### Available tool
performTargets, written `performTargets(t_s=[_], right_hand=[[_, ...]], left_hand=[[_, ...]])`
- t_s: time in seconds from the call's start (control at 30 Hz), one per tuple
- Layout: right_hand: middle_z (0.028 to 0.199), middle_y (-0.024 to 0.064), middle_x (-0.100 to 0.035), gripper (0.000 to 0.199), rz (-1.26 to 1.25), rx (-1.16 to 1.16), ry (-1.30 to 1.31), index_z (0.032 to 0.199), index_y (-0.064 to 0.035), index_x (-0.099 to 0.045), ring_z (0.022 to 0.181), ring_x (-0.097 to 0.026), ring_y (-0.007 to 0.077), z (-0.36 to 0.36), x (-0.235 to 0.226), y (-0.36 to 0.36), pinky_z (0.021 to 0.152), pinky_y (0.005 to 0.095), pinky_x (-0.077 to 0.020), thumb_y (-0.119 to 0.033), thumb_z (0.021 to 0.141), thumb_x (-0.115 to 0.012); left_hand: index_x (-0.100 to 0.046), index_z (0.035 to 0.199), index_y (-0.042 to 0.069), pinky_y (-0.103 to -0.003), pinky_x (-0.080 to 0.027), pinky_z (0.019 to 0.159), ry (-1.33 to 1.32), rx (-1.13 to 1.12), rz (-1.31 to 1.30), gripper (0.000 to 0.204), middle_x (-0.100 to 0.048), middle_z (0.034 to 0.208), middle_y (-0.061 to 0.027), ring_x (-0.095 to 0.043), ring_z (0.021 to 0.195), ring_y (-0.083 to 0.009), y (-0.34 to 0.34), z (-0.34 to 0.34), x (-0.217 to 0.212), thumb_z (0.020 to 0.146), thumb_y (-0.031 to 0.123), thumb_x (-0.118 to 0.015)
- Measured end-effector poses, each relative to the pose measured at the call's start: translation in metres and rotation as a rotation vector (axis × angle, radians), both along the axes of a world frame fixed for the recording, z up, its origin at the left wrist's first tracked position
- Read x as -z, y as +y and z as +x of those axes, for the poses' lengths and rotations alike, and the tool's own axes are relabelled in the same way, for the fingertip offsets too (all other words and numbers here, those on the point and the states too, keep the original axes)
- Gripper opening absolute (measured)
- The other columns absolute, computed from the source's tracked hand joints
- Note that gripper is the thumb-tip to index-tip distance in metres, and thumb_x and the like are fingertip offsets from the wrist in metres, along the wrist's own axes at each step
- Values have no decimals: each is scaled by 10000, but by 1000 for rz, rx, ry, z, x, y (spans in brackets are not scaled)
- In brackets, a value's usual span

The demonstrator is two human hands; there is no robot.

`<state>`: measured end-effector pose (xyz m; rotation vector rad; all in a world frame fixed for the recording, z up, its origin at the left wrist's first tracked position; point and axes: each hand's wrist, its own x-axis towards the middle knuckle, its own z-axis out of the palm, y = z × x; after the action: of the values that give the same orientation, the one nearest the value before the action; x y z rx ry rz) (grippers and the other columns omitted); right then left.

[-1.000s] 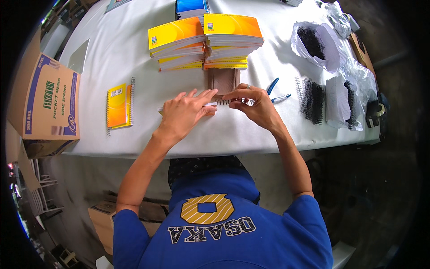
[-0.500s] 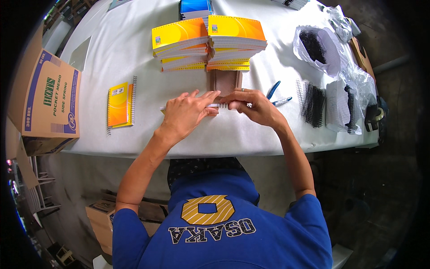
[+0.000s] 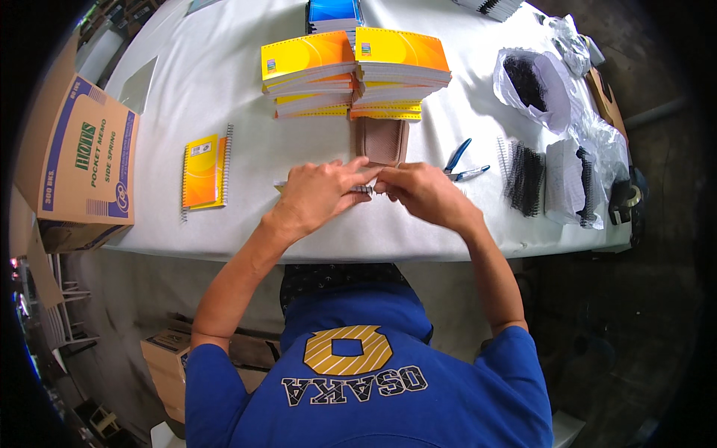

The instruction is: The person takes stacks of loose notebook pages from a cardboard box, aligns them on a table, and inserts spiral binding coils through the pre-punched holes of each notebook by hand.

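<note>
At the near middle of the table my left hand [image 3: 317, 196] is closed over a small notepad, which it mostly hides. A dark spiral wire [image 3: 363, 189] shows along the pad's edge, beyond my left fingertips. My right hand [image 3: 427, 193] pinches the right end of that wire, its thumb and forefinger close to my left fingers. Just beyond both hands lies a brown padded block [image 3: 382, 142]. Blue-handled pliers [image 3: 461, 160] rest to the right of my right hand.
Stacks of yellow-orange pads [image 3: 399, 56] stand behind the brown block, with blue pads [image 3: 334, 15] farther back. Bound notebooks [image 3: 205, 173] lie left, near a cardboard box [image 3: 89, 153]. On the right are loose black coils [image 3: 525, 179] and a white bag of coils [image 3: 529, 82].
My right hand has turned slightly, with its fingers drawn tighter at the wire's end. The wire shows closer to my left fingers; my left hand has barely moved.
</note>
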<state>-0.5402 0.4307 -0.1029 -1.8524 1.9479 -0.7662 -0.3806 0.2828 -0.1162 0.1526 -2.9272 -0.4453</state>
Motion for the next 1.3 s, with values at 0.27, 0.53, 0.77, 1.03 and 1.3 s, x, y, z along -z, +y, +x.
performTargets(t_s=[0.27, 0.53, 0.77, 1.03, 1.3], right_hand=[[1240, 144, -574, 489, 79, 26, 379, 1091, -125, -640, 1111, -552, 313, -58, 35, -25, 969, 434, -398, -399, 711, -780], [1173, 138, -633, 725, 425, -275, -415, 1228, -30, -625, 1077, -579, 272, -51, -2, -11, 946, 399, -415, -627, 819, -573], [1225, 159, -590, 710, 347, -280, -571, 1243, 9, -605, 1151, -534, 295, -47, 10, -8, 1014, 399, -366, -548, 804, -643], [1198, 164, -578, 661, 65, -440, -1025, 1226, -44, -638, 1094, -528, 288, -43, 23, -9, 971, 395, -391, -530, 779, -657], [1142, 152, -590, 674, 77, -400, -900, 1211, -91, -661, 1042, -555, 295, -32, 22, -18, 958, 404, -406, -591, 759, -645]], left_hand=[[-533, 1331, 275, -412, -555, 770, -107, 108, 1, 584, -672, 1120, -18, -668, 961, -287, 11, 8, -13, 793, 458, -667], [-532, 1334, 169, -432, -526, 881, 150, -67, -263, 710, -661, 1178, -17, -645, 1044, -313, 1, 27, 9, 714, 457, -722], [-558, 1300, 150, -423, -520, 901, 175, -78, -208, 668, -661, 1182, 3, -640, 1063, -271, 3, 31, 13, 729, 458, -717], [-550, 1311, 165, -424, -515, 912, 165, -127, -231, 707, -655, 1194, -2, -635, 1077, -273, -5, 30, 13, 707, 490, -719], [-497, 1365, 211, -361, -556, 816, 95, -204, -64, 769, -613, 1266, 4, -609, 1129, -275, -12, 34, 11, 685, 493, -719]])
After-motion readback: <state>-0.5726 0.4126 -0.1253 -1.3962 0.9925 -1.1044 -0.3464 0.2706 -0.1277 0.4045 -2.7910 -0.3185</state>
